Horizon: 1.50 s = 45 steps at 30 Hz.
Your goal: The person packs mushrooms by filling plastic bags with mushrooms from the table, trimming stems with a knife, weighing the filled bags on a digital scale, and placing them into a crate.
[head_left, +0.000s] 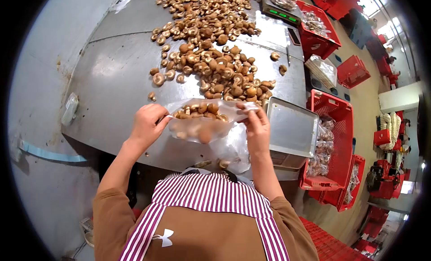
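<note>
A clear plastic bag (197, 132) with brown mushrooms inside is stretched between my two hands above the near edge of the metal table. My left hand (150, 123) pinches the left corner of its opening. The right corner is gripped by my right hand (255, 122), fingers closed on the plastic. Mushrooms (204, 112) show through the open mouth of the bag. Just beyond it spreads a large heap of loose mushrooms (220, 66). More crumpled clear plastic (233, 149) sits under the bag, near my right forearm.
Right of my right hand stands a metal tray (292, 128). Red crates (330, 171) with packed bags line the table's right side. A scale (280, 12) with green digits is at the back right, near a phone (294, 36). A wall (40, 81) borders the left.
</note>
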Each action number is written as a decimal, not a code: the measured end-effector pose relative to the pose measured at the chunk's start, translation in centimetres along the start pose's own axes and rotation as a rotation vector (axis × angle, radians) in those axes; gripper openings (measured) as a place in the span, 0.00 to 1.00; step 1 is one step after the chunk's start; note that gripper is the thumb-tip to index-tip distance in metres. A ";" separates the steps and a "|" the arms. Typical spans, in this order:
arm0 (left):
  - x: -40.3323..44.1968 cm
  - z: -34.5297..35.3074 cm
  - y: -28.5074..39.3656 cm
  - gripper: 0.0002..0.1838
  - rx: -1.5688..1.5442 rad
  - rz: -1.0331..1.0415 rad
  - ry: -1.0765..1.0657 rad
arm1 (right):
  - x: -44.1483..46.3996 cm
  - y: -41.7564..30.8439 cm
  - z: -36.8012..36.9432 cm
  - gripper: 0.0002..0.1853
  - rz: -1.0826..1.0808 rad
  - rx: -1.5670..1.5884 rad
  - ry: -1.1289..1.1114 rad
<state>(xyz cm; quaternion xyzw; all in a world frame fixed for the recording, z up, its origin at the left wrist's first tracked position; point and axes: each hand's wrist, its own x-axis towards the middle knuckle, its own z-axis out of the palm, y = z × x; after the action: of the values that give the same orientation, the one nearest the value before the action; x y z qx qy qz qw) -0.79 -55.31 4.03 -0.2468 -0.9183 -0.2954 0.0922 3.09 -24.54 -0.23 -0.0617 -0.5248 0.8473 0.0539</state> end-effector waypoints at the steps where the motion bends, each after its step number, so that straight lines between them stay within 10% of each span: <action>1: 0.9 0.0 1.2 0.08 -0.004 0.016 0.005 | 0.1 -1.5 -0.8 0.10 -0.044 0.030 0.017; 13: 11.4 12.7 18.0 0.09 -0.124 0.442 0.043 | -2.9 -14.0 -16.3 0.06 -0.522 -0.162 0.368; 19: 10.5 22.8 19.9 0.09 0.028 0.452 -0.091 | -6.5 -10.1 -26.8 0.07 -0.171 -0.165 0.581; 30: 9.2 22.3 26.3 0.20 -0.015 0.307 -0.240 | -9.1 -10.6 -29.2 0.17 -0.088 -0.288 0.335; 45: 9.3 23.6 31.6 0.09 -0.028 0.307 -0.050 | -6.0 -9.7 -29.5 0.14 -0.085 -0.379 0.157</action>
<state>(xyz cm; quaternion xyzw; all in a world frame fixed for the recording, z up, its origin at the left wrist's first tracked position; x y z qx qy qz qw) 6.73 -15.50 3.58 -0.3929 -0.8676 -0.2842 0.1098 14.04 4.80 -4.30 -0.1146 -0.6711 0.7229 0.1177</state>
